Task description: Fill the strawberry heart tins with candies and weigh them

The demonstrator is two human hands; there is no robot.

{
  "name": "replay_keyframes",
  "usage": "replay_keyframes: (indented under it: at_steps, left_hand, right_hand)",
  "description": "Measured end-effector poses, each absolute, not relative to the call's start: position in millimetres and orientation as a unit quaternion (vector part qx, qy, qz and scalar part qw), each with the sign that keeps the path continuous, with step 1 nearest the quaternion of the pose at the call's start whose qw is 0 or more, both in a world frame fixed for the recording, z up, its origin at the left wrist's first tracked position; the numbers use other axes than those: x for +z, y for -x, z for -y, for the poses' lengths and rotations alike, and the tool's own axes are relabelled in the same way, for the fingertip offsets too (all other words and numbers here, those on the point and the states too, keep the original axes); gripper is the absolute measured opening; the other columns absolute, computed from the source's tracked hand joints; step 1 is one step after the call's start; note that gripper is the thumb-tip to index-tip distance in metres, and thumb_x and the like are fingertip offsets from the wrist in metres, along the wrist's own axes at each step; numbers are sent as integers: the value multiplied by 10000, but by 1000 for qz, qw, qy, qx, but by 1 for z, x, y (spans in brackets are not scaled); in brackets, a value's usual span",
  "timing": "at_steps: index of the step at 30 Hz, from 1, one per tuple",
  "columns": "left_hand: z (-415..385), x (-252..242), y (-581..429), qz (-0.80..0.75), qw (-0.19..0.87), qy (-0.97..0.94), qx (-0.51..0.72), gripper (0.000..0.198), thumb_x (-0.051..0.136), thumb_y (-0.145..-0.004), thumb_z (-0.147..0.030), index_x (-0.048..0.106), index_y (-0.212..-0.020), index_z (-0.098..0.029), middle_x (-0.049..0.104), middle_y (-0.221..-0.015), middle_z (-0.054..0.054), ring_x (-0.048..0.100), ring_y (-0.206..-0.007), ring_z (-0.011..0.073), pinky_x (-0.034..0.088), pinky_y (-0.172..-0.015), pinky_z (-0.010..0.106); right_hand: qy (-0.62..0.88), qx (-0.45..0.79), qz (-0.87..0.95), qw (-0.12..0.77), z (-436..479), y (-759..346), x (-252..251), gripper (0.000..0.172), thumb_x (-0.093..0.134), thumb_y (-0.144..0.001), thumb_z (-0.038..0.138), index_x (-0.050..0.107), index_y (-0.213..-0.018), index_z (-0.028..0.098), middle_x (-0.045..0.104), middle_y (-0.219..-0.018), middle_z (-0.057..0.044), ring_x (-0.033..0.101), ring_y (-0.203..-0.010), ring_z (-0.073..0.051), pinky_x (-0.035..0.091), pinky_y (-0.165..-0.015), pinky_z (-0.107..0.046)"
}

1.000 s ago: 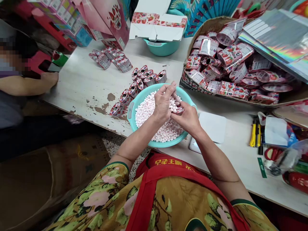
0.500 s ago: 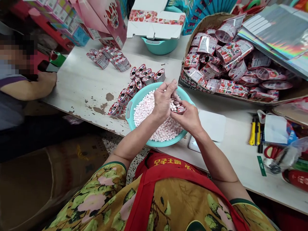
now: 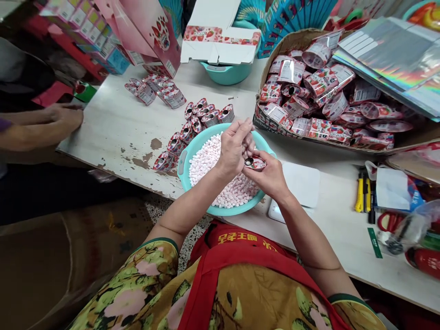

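A turquoise basin (image 3: 184, 168) full of small white-pink candies (image 3: 206, 160) stands at the table's front edge. Over its right side, my right hand (image 3: 271, 176) grips a small strawberry-printed container (image 3: 258, 163), its top tilted toward me with a dark round opening showing. My left hand (image 3: 235, 144) is curled closed just left of the container, above the candies. What its fingers hold, if anything, is hidden. Several similar containers (image 3: 209, 118), with dark openings on top, stand grouped behind the basin and along its left side.
A cardboard box (image 3: 258, 117) heaped with printed packages stands back right, silvery sheets (image 3: 395, 59) on top. A white scale (image 3: 299, 183) lies right of the basin; yellow cutters (image 3: 362, 195) lie farther right. Another turquoise basin (image 3: 227, 74) is behind. A co-worker's hands (image 3: 65, 120) rest at the left edge.
Candies seen heaped at the container's top between my hands no longer show, and its dark opening is visible. My left fingers have curled in more. The co-worker's arms have shifted. The view has tilted slightly.
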State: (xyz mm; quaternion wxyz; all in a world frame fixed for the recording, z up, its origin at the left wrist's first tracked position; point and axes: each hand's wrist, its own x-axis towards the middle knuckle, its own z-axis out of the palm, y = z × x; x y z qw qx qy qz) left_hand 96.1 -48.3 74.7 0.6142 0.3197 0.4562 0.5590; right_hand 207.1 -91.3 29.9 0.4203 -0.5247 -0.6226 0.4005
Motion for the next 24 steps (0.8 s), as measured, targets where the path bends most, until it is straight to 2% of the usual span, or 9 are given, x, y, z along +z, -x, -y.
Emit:
replay_keyframes:
  at_steps: [4,8,11,13,16,18,20,22,24]
  left_hand:
    - [54,76,-97,-445,620,-331,555,334,694,-952,-530,639,-865,-212,410,-531,-69,464,-432,77,372,-405,198]
    - [55,83,-95,-444,608,-331,569,294,697,-959,-479,630,-839,-219,403,-535,-61,444,-442,82,374,-421,210]
    - [48,80,-75,-472,544,-335,608,265,682,-962,-486,647,-882,-236,470,-582,-38,452,-482,94,372,-447,220]
    - [42,67,-55,-510,469,-394,604,279,651,-968,-514,659,-906,-242,552,-665,-9,518,-568,115,418,-511,228]
    - [42,37,-29,-574,383,-597,408,330,619,-965,-543,690,-939,-221,688,-921,49,632,-853,189,526,-753,302]
    - [50,19,-25,-568,326,-726,210,368,592,-976,-545,711,-1075,-211,703,-1173,96,616,-1087,271,513,-944,421]
    - [60,8,-30,-547,246,-797,73,424,554,-999,-531,681,-1235,-202,649,-1339,139,547,-1231,345,459,-1031,505]
    - [68,3,-38,-534,179,-826,11,417,524,-1019,-493,664,-1246,-172,644,-1323,172,537,-1229,369,452,-1012,505]
    - [69,2,-42,-529,173,-831,-4,344,509,-1030,-448,677,-1115,-160,687,-1172,164,591,-1110,336,472,-927,446]
  right_hand:
    - [520,395,621,433,92,-205,24,258,704,-722,303,676,-949,182,729,-976,-45,660,-880,-192,525,-853,-317]
    - [507,414,614,440,93,-204,23,334,727,-735,319,698,-1044,196,742,-1043,-46,682,-951,-204,545,-903,-339]
    - [493,446,588,461,99,-215,26,408,788,-748,371,718,-1118,214,754,-1073,-44,705,-975,-206,563,-934,-359]
    - [496,446,560,490,106,-228,30,440,828,-745,395,727,-1139,227,756,-1105,-47,715,-994,-208,571,-947,-369]
    - [520,415,548,507,116,-246,32,442,857,-736,400,741,-1131,238,754,-1124,-52,717,-1008,-212,578,-959,-385]
    - [532,406,556,494,120,-253,30,429,856,-739,397,749,-1121,235,754,-1108,-53,717,-996,-210,581,-954,-389]
    - [538,405,559,484,122,-257,26,431,857,-738,396,750,-1122,231,754,-1103,-53,719,-996,-208,583,-952,-389]
    - [543,402,557,484,123,-260,23,435,864,-733,394,750,-1119,229,754,-1109,-52,719,-1010,-208,581,-961,-390]
    - [546,404,552,484,125,-263,21,436,870,-728,389,749,-1115,229,755,-1112,-52,720,-1013,-210,581,-964,-394]
